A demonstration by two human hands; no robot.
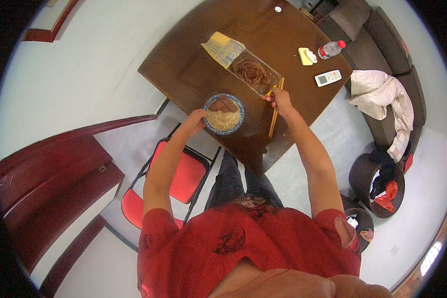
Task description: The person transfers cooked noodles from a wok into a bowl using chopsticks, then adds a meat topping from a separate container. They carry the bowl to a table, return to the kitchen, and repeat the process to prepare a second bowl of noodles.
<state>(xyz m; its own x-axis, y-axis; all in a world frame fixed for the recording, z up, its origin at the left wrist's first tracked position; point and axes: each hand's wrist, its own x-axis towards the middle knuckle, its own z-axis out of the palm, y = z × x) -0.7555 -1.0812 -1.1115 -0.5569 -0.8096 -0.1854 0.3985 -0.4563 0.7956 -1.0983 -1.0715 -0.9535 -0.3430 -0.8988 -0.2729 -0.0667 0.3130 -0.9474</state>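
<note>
A blue-and-white bowl (242, 116) near the left edge of the table holds pale noodles (223, 121) and a brown portion of food. My left hand (196, 122) grips its left rim. My right hand (281, 100) has a pair of wooden chopsticks (273, 121) in its grasp, pointing away from me and towards me across the palm. The fingers of that hand also meet the near end of a clear and yellow plastic package (223, 50). Inside the package lies a coiled brown food (254, 72), whose exact kind I cannot tell.
On the dark wooden table (193, 48) are a red-capped bottle (330, 50), a white remote control (327, 78), a yellow packet with tissue (305, 56) and a small white lid (278, 9). A red folding chair (188, 175) stands at left; a sofa (385, 41) and baskets (361, 182) are at right.
</note>
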